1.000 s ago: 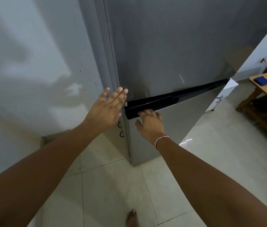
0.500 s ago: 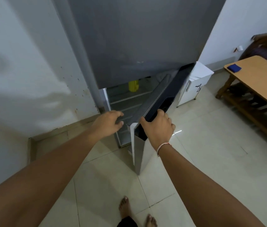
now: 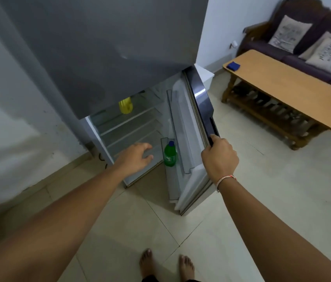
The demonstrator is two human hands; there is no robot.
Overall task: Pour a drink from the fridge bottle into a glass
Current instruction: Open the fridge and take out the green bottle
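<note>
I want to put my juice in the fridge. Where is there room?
The shelves are bare from the yellow thing at the back to the left hand. The door rack is bare above the green bottle. The only crowded spot is the bottle's corner.

A green plastic bottle (image 3: 170, 154) with a blue cap is seen upright in the lowest rack of the opened fridge door (image 3: 189, 139). A white label is carried on its side. No glass can be found in view.

Green bottle (image 3: 170, 154) label unreadable; yellow item (image 3: 126, 106) half hidden.
</note>
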